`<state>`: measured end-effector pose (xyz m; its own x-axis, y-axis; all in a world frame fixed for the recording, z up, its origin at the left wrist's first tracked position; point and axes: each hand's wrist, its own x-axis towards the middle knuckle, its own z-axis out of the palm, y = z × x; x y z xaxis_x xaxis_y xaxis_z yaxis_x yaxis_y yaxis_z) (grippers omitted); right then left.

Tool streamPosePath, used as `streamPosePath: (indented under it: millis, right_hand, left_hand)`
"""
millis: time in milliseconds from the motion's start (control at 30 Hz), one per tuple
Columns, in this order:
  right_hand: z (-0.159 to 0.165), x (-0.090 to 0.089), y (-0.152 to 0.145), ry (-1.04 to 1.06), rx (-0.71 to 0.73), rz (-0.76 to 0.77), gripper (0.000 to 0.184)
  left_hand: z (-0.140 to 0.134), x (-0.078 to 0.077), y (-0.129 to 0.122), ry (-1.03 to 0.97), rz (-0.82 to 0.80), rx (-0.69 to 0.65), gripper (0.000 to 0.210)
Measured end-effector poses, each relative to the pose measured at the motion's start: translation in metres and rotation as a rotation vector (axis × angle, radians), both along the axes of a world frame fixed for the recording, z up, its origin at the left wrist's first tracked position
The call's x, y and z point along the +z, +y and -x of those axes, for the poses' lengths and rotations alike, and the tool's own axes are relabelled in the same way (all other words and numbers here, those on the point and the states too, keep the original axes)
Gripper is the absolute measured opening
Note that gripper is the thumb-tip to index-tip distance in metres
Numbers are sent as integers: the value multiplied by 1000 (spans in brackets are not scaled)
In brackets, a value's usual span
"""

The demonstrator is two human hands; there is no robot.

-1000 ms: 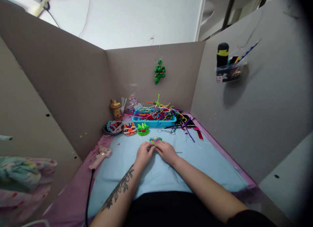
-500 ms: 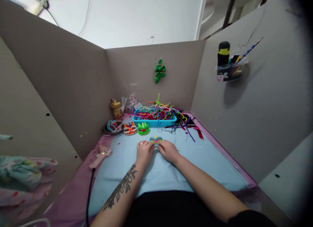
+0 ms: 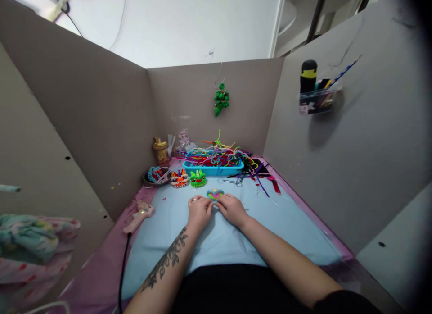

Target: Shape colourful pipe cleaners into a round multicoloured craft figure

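My left hand [image 3: 200,212] and my right hand [image 3: 233,210] meet over the blue cloth, fingers closed at the lower edge of a small fuzzy pipe-cleaner piece [image 3: 215,194]. It is blue with pink and yellow in its middle, and my fingertips hide its lower part. Beyond it sit an orange and white pipe-cleaner animal head [image 3: 180,179] and a green one [image 3: 198,178]. A pair of scissors [image 3: 232,182] lies a little behind my right hand.
A blue tray [image 3: 212,170] heaped with pipe cleaners stands at the back. A pink glue gun [image 3: 139,217] with a black cord lies left. A dark bowl [image 3: 156,179] and a yellow-lidded cup [image 3: 161,152] stand back left. Grey panels [image 3: 216,79] enclose three sides.
The pipe-cleaner piece has tipped slightly, showing more of its pink and yellow middle. Both hands stay in nearly the same place, with only small finger movement.
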<state>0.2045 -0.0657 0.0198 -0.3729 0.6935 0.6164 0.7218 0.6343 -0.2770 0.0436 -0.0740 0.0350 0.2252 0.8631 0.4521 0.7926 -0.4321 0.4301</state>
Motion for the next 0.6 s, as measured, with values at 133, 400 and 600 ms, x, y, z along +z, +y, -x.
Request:
streamPosePath:
  millis: [133,400,600]
  right_hand:
    - [0,0,0,87,-34,28,13]
    - [-1,-2,0,51,-39,18,10]
    - [0,-2,0,29,-46,4,9]
  left_hand:
    - [1,-2,3,-31,-17,-3,16]
    - [1,-1,3,-57,3,9,20]
    - [0,0,-1,-28,-7,43,19]
